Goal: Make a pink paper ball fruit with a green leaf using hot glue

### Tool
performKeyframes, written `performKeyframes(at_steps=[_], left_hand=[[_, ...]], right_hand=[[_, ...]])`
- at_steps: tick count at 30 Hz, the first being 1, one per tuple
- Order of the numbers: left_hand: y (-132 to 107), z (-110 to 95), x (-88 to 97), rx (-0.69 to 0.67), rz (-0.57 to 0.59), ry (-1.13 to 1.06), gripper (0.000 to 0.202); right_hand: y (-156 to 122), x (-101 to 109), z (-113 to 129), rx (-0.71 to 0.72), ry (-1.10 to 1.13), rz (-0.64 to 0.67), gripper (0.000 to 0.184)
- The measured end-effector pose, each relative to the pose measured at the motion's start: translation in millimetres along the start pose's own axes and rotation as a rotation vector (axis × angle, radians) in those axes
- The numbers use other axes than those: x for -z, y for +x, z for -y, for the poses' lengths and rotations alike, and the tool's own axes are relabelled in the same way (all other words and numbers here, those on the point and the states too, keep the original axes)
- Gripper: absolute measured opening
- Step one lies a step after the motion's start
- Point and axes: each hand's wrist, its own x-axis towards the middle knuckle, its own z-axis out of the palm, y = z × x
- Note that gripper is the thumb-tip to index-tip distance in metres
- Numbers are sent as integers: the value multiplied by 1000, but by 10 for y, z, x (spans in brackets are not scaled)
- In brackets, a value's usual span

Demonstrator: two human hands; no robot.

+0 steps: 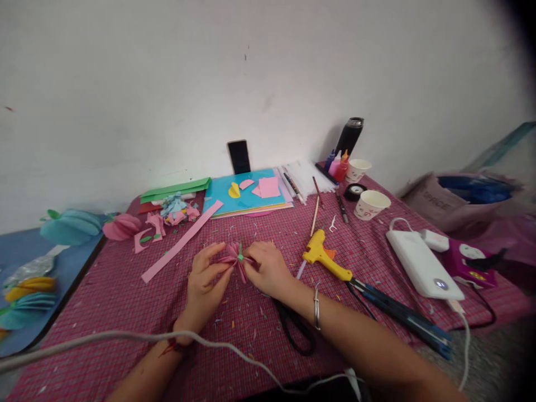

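Observation:
Between my two hands, above the checked cloth, is a pink folded-paper flower with a small green piece at its centre. My left hand pinches its left petals between thumb and fingers. On the other side my right hand grips the right petals, its fingertips partly hidden behind the paper. Just right of that hand lies a yellow glue gun with a clear glue stick at its back. A long pink paper strip rests beyond my left hand.
Blue paper sheets with pink and yellow cutouts lie at the back. Paper scraps are heaped left of them. Paper cups, a black flask and a white power bank stand or lie rightward. A white cable crosses the foreground.

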Motion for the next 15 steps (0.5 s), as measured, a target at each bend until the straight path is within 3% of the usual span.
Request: performKeyframes(at_steps=[3,15], left_hand=[[12,-10,-9,-80,6,72,14],[-6,141,-22,100,53,0,10]], right_hand=[[-8,-20,2,26,-19,11,19],[-4,-25,-14,7,-8,34,7]])
